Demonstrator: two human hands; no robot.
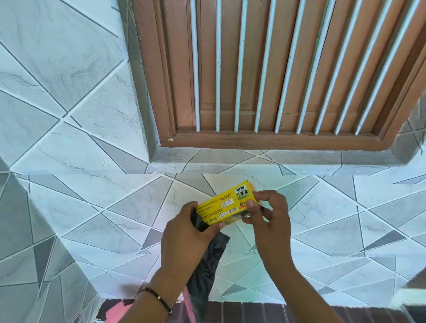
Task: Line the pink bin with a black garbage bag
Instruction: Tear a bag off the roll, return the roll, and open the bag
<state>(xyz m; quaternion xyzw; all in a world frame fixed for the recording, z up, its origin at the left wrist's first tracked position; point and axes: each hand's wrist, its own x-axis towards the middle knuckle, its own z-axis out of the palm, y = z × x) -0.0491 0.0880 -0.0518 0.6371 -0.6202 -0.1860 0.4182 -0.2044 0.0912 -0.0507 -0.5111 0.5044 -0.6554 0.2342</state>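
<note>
A yellow garbage-bag box (229, 201) is held in front of the tiled wall, tilted with its right end higher. My left hand (185, 232) grips the box's left end and also holds a black garbage bag (209, 266) that hangs down below it. My right hand (268, 212) pinches the box's right end between thumb and fingers. A pink rim, probably the pink bin (116, 314), shows at the bottom left, mostly hidden behind my left forearm.
A brown wooden window frame (274, 141) with white bars fills the upper right. Grey and white tiles (84, 142) cover the wall, with a tiled sill below the window. Dark brick-like tiles (250, 313) run along the bottom.
</note>
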